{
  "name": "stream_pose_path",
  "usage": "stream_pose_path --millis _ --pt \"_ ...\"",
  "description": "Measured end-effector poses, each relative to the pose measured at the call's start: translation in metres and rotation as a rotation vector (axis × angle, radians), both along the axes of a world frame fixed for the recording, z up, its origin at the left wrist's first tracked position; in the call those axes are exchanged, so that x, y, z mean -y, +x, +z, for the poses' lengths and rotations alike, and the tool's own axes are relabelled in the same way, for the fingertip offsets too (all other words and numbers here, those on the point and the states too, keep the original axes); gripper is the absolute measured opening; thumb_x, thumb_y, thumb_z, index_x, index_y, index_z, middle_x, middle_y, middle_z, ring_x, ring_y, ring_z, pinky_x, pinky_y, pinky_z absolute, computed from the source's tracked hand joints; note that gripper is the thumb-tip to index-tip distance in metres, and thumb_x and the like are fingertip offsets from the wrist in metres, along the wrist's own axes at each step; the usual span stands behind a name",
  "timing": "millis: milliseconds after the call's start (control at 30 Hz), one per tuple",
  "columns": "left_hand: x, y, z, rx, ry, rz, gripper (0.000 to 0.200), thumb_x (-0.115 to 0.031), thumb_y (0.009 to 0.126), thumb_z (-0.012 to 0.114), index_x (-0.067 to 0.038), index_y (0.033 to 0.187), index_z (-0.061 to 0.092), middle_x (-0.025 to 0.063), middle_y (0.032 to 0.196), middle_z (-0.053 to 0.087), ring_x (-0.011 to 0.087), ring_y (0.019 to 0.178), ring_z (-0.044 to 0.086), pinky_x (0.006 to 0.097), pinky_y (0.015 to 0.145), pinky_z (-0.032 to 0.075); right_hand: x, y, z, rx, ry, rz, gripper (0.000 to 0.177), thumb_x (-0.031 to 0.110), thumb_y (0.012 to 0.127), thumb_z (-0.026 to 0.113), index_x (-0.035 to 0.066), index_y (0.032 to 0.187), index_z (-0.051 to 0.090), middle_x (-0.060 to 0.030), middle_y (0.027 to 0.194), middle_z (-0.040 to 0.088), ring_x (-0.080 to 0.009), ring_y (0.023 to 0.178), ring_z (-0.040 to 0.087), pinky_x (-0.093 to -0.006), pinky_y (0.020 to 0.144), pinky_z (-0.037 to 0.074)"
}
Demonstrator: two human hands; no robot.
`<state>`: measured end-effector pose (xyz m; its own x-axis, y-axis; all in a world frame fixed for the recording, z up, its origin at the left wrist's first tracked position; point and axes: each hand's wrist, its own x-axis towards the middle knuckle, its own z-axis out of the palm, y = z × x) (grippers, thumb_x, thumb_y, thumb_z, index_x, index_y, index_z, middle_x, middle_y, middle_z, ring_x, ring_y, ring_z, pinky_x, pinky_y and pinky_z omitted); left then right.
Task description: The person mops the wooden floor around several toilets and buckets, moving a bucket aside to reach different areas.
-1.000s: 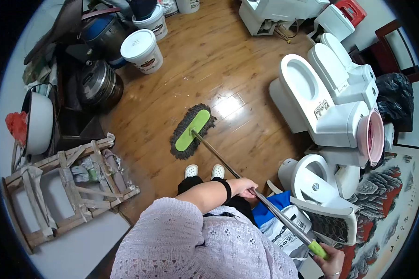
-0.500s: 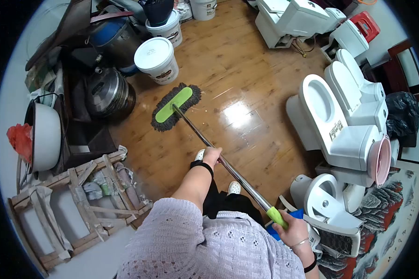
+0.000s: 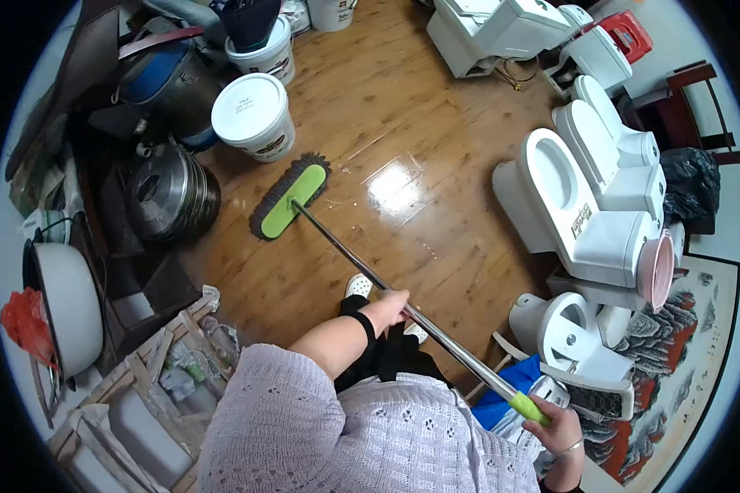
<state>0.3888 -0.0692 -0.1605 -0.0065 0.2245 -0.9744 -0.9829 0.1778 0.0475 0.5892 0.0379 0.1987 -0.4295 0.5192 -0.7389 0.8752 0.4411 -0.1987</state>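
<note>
Left hand [image 3: 389, 310] wraps the mop [image 3: 290, 197] mid-pole, right hand [image 3: 555, 427] closes on its green grip; seemingly light, stiff shaft, soft head toward 11 o'clock.

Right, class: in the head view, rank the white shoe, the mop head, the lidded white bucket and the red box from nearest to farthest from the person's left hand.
1. White shoe, just above the left hand.
2. Mop head, up-left on the floor.
3. Lidded white bucket, beyond the mop.
4. Red box, far top right.
</note>
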Motion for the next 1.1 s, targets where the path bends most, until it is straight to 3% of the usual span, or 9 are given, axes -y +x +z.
stream_pose_path --millis 100,233,333,467,667,767,967,1000,1100 --pt "-0.017 0.062 -0.033 0.34 0.267 -0.287 0.023 -0.017 0.077 0.042 0.001 0.09 0.037 0.0169 0.083 0.046 0.0287 0.077 0.049 0.0443 0.064 0.043 0.016 0.036 0.042 -0.026 0.12 -0.045 0.04 0.015 0.058 0.063 0.003 0.094 0.053 -0.0122 0.072 0.057 -0.0169 0.066 0.056 -0.025 0.06 0.042" --pt "-0.042 0.08 0.061 0.446 0.309 -0.827 0.032 -0.028 0.077 0.046 0.002 0.085 0.045 0.0155 0.087 0.051 0.0258 0.079 0.051 0.0368 0.069 0.044 0.044 0.054 0.105 0.218 0.178 -0.143 0.029 0.014 0.07 0.054 0.0 0.095 0.051 -0.0169 0.083 0.055 -0.0218 0.077 0.054 -0.0275 0.066 0.04" --pt "-0.057 0.116 0.072 0.559 0.309 -0.813 0.018 -0.015 0.076 0.044 0.002 0.082 0.043 0.0152 0.08 0.051 0.0266 0.077 0.052 0.0401 0.066 0.045 0.077 0.059 0.126 0.024 0.141 -0.471 0.027 0.015 0.074 0.05 -0.002 0.095 0.05 -0.0132 0.084 0.056 -0.0184 0.078 0.052 -0.026 0.068 0.039" --pt "-0.062 0.139 0.067 0.578 0.251 -0.802 0.014 -0.01 0.074 0.043 0.001 0.082 0.042 0.0153 0.078 0.05 0.0275 0.073 0.053 0.0411 0.065 0.045 0.091 0.077 0.124 0.198 0.203 -0.54 0.029 0.017 0.071 0.055 0.001 0.095 0.053 -0.0039 0.063 0.052 -0.0095 0.052 0.044 -0.0205 0.047 0.036" --pt "-0.057 0.072 0.025 0.212 0.268 -0.821 0.017 -0.01 0.069 0.051 -0.001 0.08 0.042 0.0131 0.073 0.049 0.026 0.066 0.052 0.0416 0.06 0.044 0.093 0.091 0.031 0.108 0.096 -0.761 0.034 0.012 0.06 0.061 0.003 0.092 0.054 -0.0052 0.058 0.055 -0.0086 0.047 0.05 -0.0219 0.043 0.039" --pt "-0.061 0.024 -0.01 -0.098 0.174 -0.488 0.015 -0.006 0.067 0.051 0.002 0.076 0.043 0.0105 0.059 0.045 0.0251 0.05 0.05 0.0392 0.04 0.043 0.086 0.064 -0.033 -0.058 0.028 -0.751 0.035 0.024 0.06 0.063 0.008 0.091 0.055 -0.0134 0.077 0.057 -0.0209 0.07 0.057 -0.0266 0.064 0.042" --pt "-0.063 -0.066 -0.062 -0.847 -0.2 -0.602 0.031 -0.014 0.067 0.058 0.009 0.082 0.043 0.0167 0.069 0.054 0.0232 0.056 0.055 0.0338 0.046 0.043 0.082 -0.005 -0.092 -0.324 -0.047 -0.278 0.05 0.029 0.067 0.051 0.008 0.11 0.036 -0.0205 0.067 0.053 -0.0346 0.063 0.052 -0.0387 0.058 0.042" --pt "-0.059 -0.066 -0.076 -0.93 -0.252 -0.644 0.021 -0.015 0.07 0.053 0.004 0.07 0.047 0.0117 0.061 0.051 0.0217 0.043 0.051 0.0331 0.034 0.04 0.087 0.0 -0.095 -0.348 -0.063 -0.24 0.049 0.027 0.068 0.05 0.009 0.111 0.034 -0.02 0.07 0.053 -0.0344 0.062 0.052 -0.0391 0.057 0.042" --pt "-0.057 -0.017 -0.012 -0.845 -0.275 -0.649 0.021 -0.014 0.071 0.053 0.005 0.075 0.045 0.0108 0.058 0.049 0.0208 0.04 0.049 0.0315 0.033 0.039 0.108 0.041 -0.1 -0.371 -0.066 -0.291 0.047 0.026 0.069 0.049 0.01 0.112 0.034 -0.02 0.071 0.053 -0.0338 0.062 0.052 -0.0392 0.056 0.042"
